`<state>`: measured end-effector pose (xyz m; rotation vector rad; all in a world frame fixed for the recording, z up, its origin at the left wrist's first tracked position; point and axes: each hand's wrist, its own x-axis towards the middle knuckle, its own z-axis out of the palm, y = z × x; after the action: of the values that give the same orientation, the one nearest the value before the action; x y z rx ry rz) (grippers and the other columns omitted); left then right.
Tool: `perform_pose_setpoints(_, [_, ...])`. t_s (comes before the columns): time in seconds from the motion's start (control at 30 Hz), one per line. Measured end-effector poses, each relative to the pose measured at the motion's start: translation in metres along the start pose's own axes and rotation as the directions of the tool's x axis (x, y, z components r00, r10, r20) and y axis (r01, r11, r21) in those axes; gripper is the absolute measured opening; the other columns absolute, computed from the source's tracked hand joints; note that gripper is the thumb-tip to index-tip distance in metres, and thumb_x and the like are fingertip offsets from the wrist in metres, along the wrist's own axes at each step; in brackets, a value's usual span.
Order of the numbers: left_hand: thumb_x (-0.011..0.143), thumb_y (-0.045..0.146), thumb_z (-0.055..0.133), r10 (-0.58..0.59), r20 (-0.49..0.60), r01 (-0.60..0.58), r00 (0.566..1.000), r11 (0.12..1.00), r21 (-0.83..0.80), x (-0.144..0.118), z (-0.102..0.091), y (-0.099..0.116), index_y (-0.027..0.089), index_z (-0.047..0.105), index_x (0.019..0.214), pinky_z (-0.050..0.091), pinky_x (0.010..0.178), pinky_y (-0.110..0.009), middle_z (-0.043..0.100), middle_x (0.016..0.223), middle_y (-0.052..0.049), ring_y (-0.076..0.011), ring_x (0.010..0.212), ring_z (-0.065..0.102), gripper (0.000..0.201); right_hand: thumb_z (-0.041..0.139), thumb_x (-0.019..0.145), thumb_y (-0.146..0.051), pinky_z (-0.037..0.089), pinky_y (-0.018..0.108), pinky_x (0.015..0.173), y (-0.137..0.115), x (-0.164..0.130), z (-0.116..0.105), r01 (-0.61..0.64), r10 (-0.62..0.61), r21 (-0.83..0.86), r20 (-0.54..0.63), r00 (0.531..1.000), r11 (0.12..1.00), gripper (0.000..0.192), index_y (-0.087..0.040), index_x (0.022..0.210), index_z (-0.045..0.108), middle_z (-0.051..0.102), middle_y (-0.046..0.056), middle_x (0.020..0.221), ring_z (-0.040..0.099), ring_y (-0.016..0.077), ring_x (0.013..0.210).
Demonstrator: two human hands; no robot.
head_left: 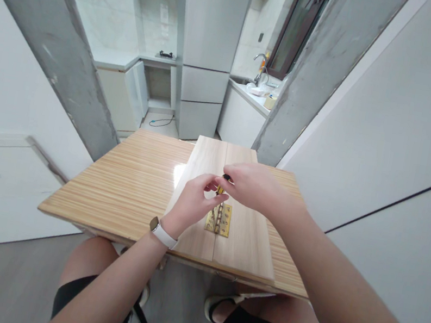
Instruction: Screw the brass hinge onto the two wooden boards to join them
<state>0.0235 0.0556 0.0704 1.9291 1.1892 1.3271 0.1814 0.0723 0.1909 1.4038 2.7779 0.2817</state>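
A brass hinge (219, 219) is seen across the seam of two pale boards (204, 181) lying on the striped table (129, 180), near its front edge. A screwdriver (222, 184) is pinched by the left hand (191, 203) and gripped by the right hand (254, 187); its tip is hidden. Bare tabletop lies leftward; a wall (390, 130) stands close on the right.

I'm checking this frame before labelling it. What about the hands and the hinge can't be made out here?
Head view only:
- Screwdriver: mostly hidden by the right hand; its tip cannot be seen.
- Brass hinge: top covered by the left hand; screws too small to count.
- Boards: near edge partly hidden by the forearms.
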Motion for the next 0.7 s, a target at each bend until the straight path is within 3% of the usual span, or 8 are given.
perform_pose_setpoints(0.43, [0.09, 0.028, 0.076, 0.017, -0.052, -0.016, 0.999, 1.0, 0.019, -0.001, 0.004, -0.003, 0.02, 0.07, 0.092, 0.053, 0.077, -0.032, 0.073, 0.089, -0.004, -0.019, 0.082, 0.065, 0.011, 0.043, 0.103, -0.052, 0.035, 0.034, 0.061, -0.013, 0.01, 0.025, -0.29, 0.291, 0.039, -0.043, 0.956, 0.956, 0.053, -0.016, 0.089, 0.08, 0.078, 0.016, 0.083, 0.071, 0.0267, 0.078])
perform_pose_setpoints(0.6, [0.095, 0.029, 0.07, 0.016, -0.035, -0.015, 0.999, 1.0, 0.009, 0.001, 0.004, -0.002, 0.019, 0.073, 0.09, 0.053, 0.075, -0.032, 0.075, 0.085, -0.004, -0.0186, 0.079, 0.067, 0.011, 0.038, 0.106, -0.054, 0.04, 0.035, 0.064, -0.014, 0.008, 0.021, -0.309, 0.31, 0.029, -0.026, 0.951, 0.951, 0.058, -0.015, 0.092, 0.079, 0.078, 0.018, 0.085, 0.073, 0.0286, 0.082])
perform_pose_setpoints(0.7, [0.095, 0.031, 0.07, 0.005, -0.037, -0.005, 0.999, 1.0, -0.001, 0.001, 0.004, -0.001, 0.019, 0.075, 0.09, 0.054, 0.076, -0.032, 0.076, 0.086, -0.004, -0.0187, 0.08, 0.068, 0.014, 0.044, 0.105, -0.057, 0.041, 0.035, 0.066, -0.008, 0.002, 0.011, -0.225, 0.225, 0.045, -0.001, 0.974, 0.973, 0.055, -0.015, 0.094, 0.076, 0.078, 0.018, 0.091, 0.072, 0.0291, 0.085])
